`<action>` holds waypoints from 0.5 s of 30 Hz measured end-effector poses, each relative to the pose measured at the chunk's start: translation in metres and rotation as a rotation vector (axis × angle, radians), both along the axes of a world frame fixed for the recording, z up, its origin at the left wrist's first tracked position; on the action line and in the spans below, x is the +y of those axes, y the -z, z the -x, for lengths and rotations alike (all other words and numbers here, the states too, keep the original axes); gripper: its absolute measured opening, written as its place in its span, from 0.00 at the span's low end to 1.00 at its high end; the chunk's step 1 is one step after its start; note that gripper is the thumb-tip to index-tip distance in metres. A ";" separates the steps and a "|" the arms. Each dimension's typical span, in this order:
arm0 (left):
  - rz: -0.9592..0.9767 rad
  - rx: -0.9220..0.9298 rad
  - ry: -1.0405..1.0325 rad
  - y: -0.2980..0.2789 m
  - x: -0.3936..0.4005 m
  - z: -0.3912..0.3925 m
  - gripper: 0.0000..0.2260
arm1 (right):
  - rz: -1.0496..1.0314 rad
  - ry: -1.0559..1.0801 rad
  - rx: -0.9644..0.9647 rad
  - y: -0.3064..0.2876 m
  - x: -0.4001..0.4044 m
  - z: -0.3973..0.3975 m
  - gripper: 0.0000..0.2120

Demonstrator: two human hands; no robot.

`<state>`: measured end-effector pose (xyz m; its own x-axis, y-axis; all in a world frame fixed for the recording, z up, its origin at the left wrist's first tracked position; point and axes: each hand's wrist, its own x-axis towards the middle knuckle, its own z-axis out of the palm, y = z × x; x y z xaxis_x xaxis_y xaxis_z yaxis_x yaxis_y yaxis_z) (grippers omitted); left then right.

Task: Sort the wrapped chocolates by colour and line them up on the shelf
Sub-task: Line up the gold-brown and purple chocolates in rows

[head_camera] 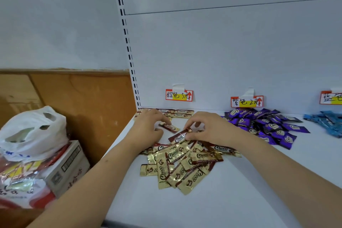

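Note:
On the white shelf (240, 190) lies a heap of several brown-and-gold wrapped chocolates (181, 163). My left hand (148, 126) pinches one brown chocolate (169, 127) just above the shelf. My right hand (207, 127) pinches another brown chocolate (180, 136) at its upper end. A short row of brown chocolates (175, 113) lies against the back wall under the brown price label (179, 95). Purple chocolates (264, 126) are heaped under the purple label (246, 101), and blue chocolates (327, 122) lie at the far right.
Left of the shelf stand a white plastic bag (31, 131), a grey carton (70, 163) and red snack packets (20, 185) against a wooden panel (88, 98). A slotted upright (127, 42) marks the shelf's left edge. A third label (331, 97) is cut off at right.

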<state>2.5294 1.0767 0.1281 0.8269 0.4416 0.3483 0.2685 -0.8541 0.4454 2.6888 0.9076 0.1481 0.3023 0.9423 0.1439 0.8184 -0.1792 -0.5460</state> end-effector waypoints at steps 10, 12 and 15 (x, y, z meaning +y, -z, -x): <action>0.079 0.030 -0.018 -0.008 -0.007 0.000 0.14 | -0.188 0.176 0.174 0.006 0.001 -0.019 0.04; -0.030 -0.002 -0.006 -0.006 -0.008 -0.001 0.08 | -0.147 0.215 -0.012 0.012 0.001 -0.024 0.07; -0.073 0.071 -0.013 -0.004 -0.006 -0.003 0.11 | -0.165 0.181 -0.140 0.012 -0.001 -0.027 0.07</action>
<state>2.5320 1.0707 0.1320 0.8451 0.4279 0.3205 0.3084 -0.8799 0.3615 2.7155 0.9068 0.1359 0.4299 0.8352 0.3430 0.8506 -0.2472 -0.4642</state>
